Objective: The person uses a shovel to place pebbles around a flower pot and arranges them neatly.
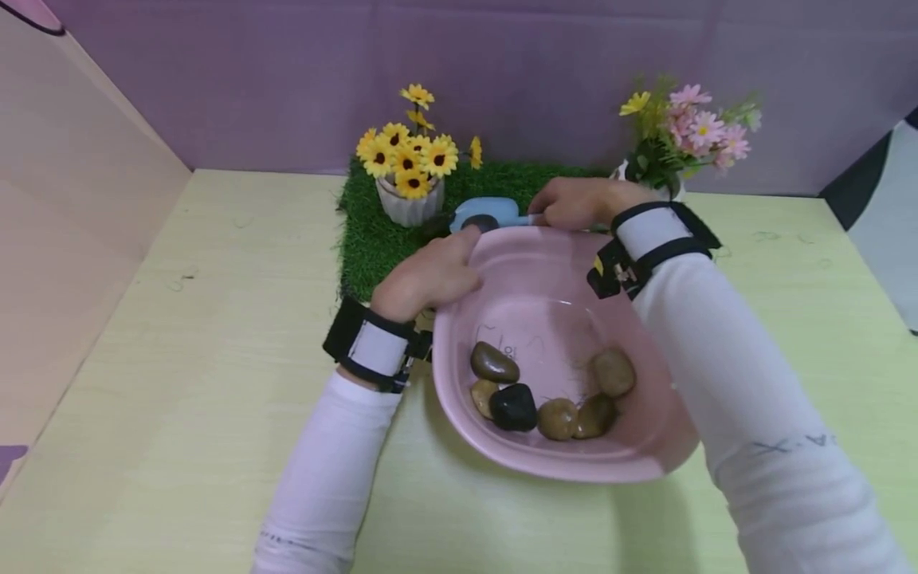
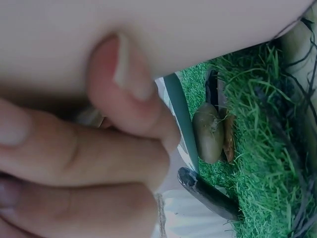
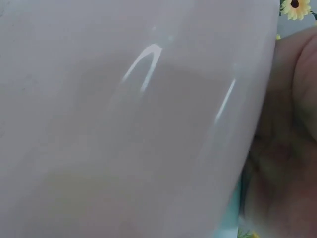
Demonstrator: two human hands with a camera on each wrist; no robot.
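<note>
A: Where is the pink basin (image 1: pixel 631 446)?

B: On the pale green table (image 1: pixel 179 383), its far rim against the patch of fake grass (image 1: pixel 366 239). Several smooth stones (image 1: pixel 548 391) lie in its near part, one of them black.

A: And the left hand (image 1: pixel 430 275)?

B: It grips the basin's far left rim. The left wrist view shows the fingers (image 2: pixel 84 158) curled tight against the pink wall, the thumb bent over them.

A: The right hand (image 1: pixel 574 203)?

B: It sits at the far rim, fingers closed around the handle of a blue scoop (image 1: pixel 488 214) that lies over the grass. The right wrist view is nearly filled by the basin wall, so I cannot say for sure how firm that hold is.

A: Anything on the grass?

B: A brownish pebble (image 2: pixel 208 133) lies there just beyond the basin. Behind stand a white pot of yellow sunflowers (image 1: pixel 409 171) and, to the right, a bunch of pink flowers (image 1: pixel 688 131).
</note>
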